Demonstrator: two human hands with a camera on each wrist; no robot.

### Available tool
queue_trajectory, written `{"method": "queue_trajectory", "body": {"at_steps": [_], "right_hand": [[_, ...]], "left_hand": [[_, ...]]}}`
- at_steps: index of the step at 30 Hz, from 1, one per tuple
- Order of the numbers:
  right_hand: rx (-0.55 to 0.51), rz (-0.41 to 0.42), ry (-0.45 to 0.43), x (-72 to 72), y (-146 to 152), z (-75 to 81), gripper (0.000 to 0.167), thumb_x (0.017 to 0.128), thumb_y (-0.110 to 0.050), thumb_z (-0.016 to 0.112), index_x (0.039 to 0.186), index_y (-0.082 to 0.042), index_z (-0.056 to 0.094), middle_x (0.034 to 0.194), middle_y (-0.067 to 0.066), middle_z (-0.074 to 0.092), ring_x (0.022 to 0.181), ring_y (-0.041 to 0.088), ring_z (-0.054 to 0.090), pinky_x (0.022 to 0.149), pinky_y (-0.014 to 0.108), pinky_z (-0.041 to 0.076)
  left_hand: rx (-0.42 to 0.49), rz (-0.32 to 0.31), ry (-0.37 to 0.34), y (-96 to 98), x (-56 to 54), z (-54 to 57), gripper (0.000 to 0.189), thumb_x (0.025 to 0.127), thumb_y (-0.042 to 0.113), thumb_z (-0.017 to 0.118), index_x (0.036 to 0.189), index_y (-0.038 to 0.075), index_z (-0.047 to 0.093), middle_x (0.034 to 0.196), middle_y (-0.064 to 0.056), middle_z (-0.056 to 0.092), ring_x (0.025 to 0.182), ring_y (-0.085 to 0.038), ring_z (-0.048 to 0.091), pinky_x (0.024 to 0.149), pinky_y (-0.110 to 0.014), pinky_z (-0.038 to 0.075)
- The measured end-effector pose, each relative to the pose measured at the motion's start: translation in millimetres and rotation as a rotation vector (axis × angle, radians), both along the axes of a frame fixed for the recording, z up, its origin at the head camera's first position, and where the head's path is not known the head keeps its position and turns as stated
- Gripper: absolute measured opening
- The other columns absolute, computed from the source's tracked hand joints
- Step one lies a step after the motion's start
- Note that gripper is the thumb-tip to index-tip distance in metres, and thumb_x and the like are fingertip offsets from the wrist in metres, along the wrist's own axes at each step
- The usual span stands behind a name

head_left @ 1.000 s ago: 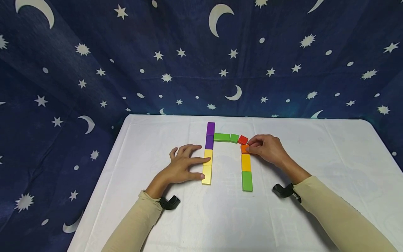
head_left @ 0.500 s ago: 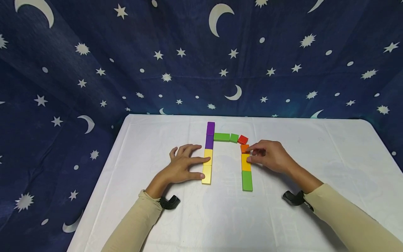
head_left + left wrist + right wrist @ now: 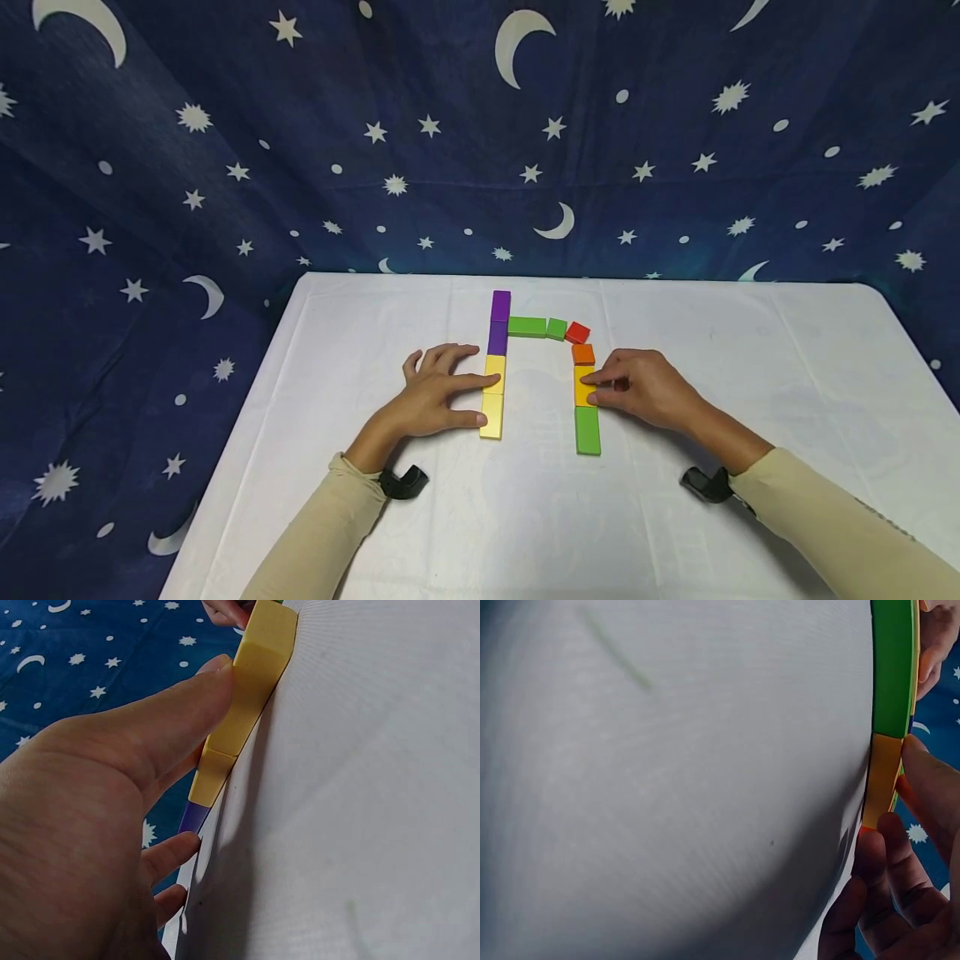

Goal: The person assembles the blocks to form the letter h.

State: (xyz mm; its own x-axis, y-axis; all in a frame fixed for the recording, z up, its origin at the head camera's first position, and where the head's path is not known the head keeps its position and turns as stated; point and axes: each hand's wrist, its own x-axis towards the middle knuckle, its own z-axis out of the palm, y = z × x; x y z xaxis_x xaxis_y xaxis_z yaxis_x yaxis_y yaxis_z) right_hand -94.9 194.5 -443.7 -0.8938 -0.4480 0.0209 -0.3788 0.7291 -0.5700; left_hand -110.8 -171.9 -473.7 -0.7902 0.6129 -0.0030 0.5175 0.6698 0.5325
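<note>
My left hand (image 3: 431, 402) lies beside a column of two pale yellow blocks (image 3: 494, 408) and two purple blocks (image 3: 500, 307). Its thumb touches the near yellow block and its index finger rests on the far one; the other fingers are spread. The right hand (image 3: 648, 387) has its thumb and index fingertips on an amber block (image 3: 582, 397), with the other fingers bent underneath. That block sits between an orange block (image 3: 582, 355) and a long green block (image 3: 588, 431). In the right wrist view the thumb (image 3: 930, 772) meets the amber block's upper edge.
Across the top, a green block (image 3: 527, 327), a small green block (image 3: 557, 329) and a tilted red block (image 3: 577, 332) run from the purple blocks towards the orange one. White cloth covers the table (image 3: 525, 533). A dark blue star-patterned curtain (image 3: 450, 167) hangs behind.
My right hand has moved down the right column, from the orange block to the amber block. The left hand has stayed in place, and the blocks look unmoved.
</note>
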Motion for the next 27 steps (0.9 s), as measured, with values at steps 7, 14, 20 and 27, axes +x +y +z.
{"method": "queue_trajectory", "body": {"at_steps": [7,14,20,27], "right_hand": [[0.022,-0.005,-0.014,-2.8,-0.5,0.5,0.03,0.079,-0.025,0.089,0.109,-0.022,0.082,0.086,-0.01,0.066,0.072,0.009,0.052,0.063,0.023,0.044],[0.008,0.007,-0.02,-5.8,0.4,1.4,0.03,0.078,-0.024,0.089,0.108,-0.022,0.083,0.085,-0.011,0.067,0.071,0.009,0.052,0.062,0.022,0.044],[-0.008,0.027,-0.015,-7.7,2.7,1.6,0.03,0.079,-0.024,0.089,0.109,-0.021,0.082,0.085,-0.011,0.067,0.07,0.007,0.051,0.061,0.022,0.043],[-0.002,0.021,-0.015,-8.6,3.2,1.5,0.031,0.078,-0.024,0.089,0.108,-0.022,0.083,0.084,-0.012,0.067,0.071,0.008,0.052,0.061,0.022,0.044]], "left_hand": [[0.003,0.009,-0.016,0.0,0.4,-1.2,0.059,0.085,0.056,0.075,0.141,0.046,0.059,0.162,-0.001,0.033,0.15,-0.033,0.018,0.113,-0.071,-0.001],[0.009,0.006,-0.009,-0.4,0.2,-0.3,0.059,0.085,0.056,0.075,0.14,0.045,0.06,0.162,-0.002,0.032,0.15,-0.033,0.018,0.113,-0.07,-0.002],[0.009,0.003,-0.007,-0.1,-0.5,-0.2,0.059,0.085,0.056,0.074,0.141,0.045,0.06,0.162,-0.002,0.032,0.15,-0.033,0.019,0.112,-0.07,-0.002],[0.007,0.007,-0.008,0.3,-0.8,-0.3,0.058,0.085,0.056,0.075,0.141,0.045,0.06,0.162,-0.002,0.033,0.149,-0.033,0.019,0.112,-0.07,-0.001]]}}
